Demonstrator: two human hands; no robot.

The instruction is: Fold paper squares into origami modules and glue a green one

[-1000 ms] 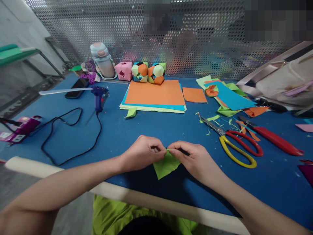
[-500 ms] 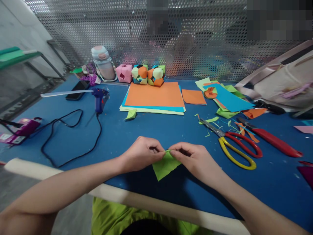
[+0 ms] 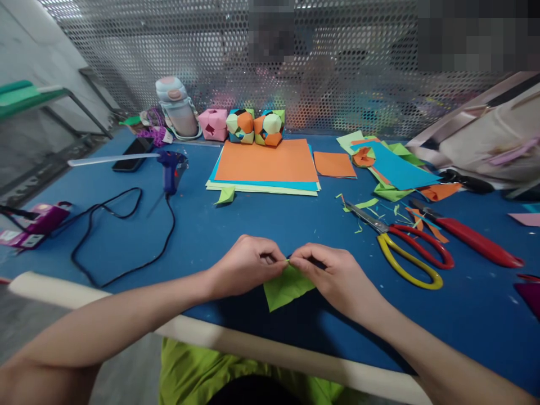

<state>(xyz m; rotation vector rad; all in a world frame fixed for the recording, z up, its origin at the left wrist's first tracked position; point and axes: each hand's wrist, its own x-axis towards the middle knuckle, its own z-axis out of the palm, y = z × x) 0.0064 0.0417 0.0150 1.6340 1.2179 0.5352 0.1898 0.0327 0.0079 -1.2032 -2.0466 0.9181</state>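
Both my hands pinch the top edge of a folded light-green paper (image 3: 285, 288) that lies on the blue table (image 3: 219, 230) near its front edge. My left hand (image 3: 247, 264) holds the paper's left upper corner with thumb and fingers closed on it. Fingertip to fingertip with it, my right hand (image 3: 337, 275) grips the right part of the same edge. The paper's lower point sticks out below my hands toward me.
Red-and-yellow scissors (image 3: 405, 247) and a red-handled cutter (image 3: 472, 239) lie to the right among paper scraps. A stack of orange, blue and pale sheets (image 3: 268, 163) sits behind, with folded paper balls (image 3: 255, 126). A blue glue gun (image 3: 171, 169) and its black cord (image 3: 122, 236) lie at left.
Hardly anything differs; my fingertips have shifted slightly along the green paper's top edge, and the paper lies a little flatter.
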